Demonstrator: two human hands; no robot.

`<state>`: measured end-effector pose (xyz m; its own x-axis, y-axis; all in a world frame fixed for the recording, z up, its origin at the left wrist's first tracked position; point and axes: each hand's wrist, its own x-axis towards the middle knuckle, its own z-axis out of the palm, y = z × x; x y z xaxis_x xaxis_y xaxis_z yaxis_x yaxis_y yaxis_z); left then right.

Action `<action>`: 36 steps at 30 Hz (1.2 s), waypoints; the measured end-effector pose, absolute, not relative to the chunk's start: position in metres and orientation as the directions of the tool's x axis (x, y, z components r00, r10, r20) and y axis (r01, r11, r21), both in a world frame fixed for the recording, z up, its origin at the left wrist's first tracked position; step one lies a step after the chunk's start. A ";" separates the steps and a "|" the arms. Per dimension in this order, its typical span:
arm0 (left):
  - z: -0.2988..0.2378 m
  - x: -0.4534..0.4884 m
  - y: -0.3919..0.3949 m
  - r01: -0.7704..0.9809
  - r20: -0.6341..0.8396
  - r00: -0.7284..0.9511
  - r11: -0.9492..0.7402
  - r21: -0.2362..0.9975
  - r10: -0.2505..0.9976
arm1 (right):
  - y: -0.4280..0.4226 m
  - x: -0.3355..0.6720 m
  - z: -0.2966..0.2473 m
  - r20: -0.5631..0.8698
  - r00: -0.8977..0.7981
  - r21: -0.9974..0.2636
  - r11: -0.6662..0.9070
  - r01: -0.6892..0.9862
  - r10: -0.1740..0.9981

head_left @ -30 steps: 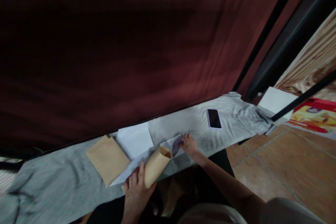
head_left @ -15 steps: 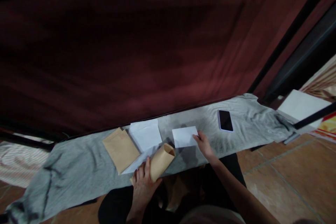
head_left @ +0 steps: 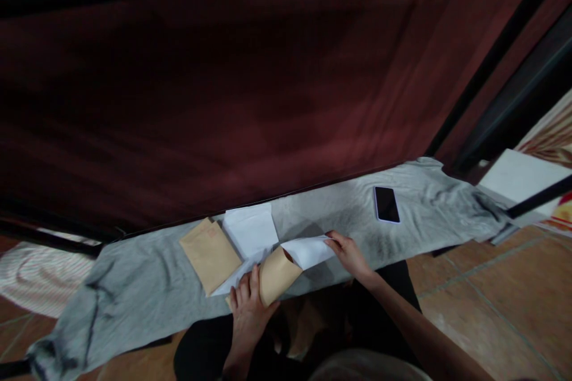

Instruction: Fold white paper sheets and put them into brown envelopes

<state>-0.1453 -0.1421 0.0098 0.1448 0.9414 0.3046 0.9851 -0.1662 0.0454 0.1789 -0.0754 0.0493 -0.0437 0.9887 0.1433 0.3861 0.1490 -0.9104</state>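
Note:
My left hand [head_left: 248, 302] grips the lower left part of a brown paper envelope [head_left: 277, 277], whose mouth gapes toward the right. In my right hand [head_left: 347, 252] is a folded white paper [head_left: 313, 250], pinched at its right edge. The paper's left end sits at the envelope's mouth, and its tip is partly hidden there. To the left lie more brown envelopes [head_left: 211, 257], stacked flat. White sheets [head_left: 251, 229] rest beside them, and part of another sheet shows under the held envelope.
A grey cloth [head_left: 147, 286] covers the long narrow surface. Toward its right side lies a phone [head_left: 386, 205] with a dark screen. A dark red panel [head_left: 277, 101] rises along the back edge. At the far right stands a white flat-topped object [head_left: 522, 175].
My right hand has brought the white paper left and slightly down, to the envelope's mouth. The envelope's mouth now gapes around the paper's end. My left hand keeps its hold.

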 end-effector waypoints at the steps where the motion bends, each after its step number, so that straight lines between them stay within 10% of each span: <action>1: 0.011 -0.145 -0.142 0.985 0.306 0.151 -0.171 0.038 0.940 | -0.074 0.183 0.055 0.138 -0.074 -0.894 0.156 0.419 0.988; 36: 0.018 -0.104 -0.117 0.910 0.324 0.333 -0.392 0.134 0.886 | -0.081 0.137 0.050 0.003 -0.051 -0.849 0.029 0.527 0.999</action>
